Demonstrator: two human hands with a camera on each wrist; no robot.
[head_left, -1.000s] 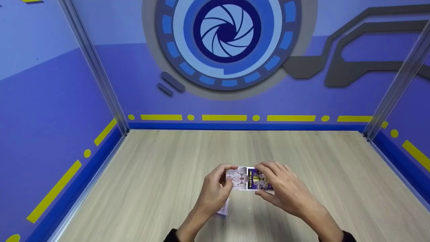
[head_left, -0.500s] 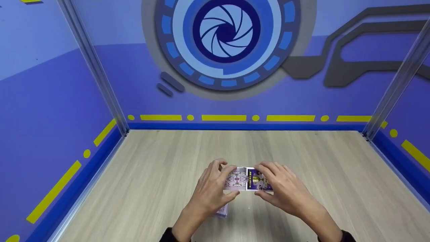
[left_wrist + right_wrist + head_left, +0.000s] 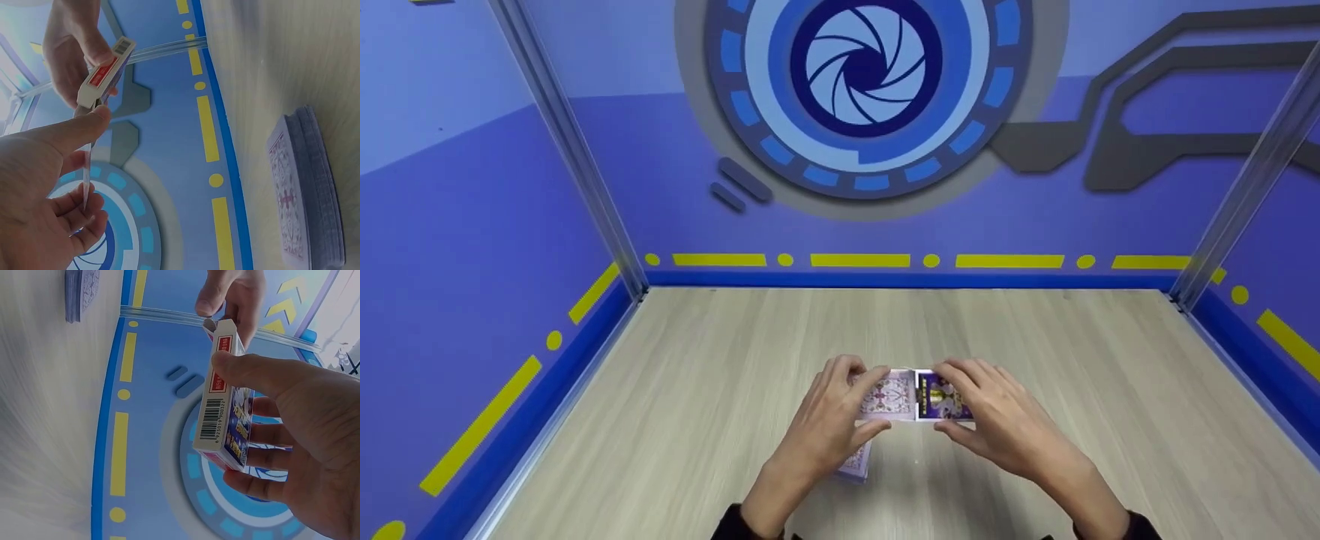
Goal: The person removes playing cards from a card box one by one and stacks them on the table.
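My left hand [image 3: 825, 416] pinches a playing card [image 3: 891, 396] by its long edges, thumb on the near one and fingers on the far one. Its patterned pink-and-white back faces up. One end of the card meets the mouth of a purple-and-white card box [image 3: 943, 397]; how far it reaches inside is hidden. Seen edge-on in the left wrist view, the card [image 3: 87, 174] looks thin; I cannot tell whether it is one or a few. My right hand [image 3: 1001, 416] grips the box between thumb and fingers, and an end flap [image 3: 210, 325] stands out at its mouth.
A stack of playing cards [image 3: 292, 208] lies on the wooden table [image 3: 735, 360], below my left hand and partly hidden by it in the head view. Blue printed panels [image 3: 622, 172] enclose the table at the back and sides, with metal posts at the corners.
My left hand has shifted its hold: the thumb went from beside the card's left end to its near edge, the fingers along the far edge. Box and right hand moved barely.
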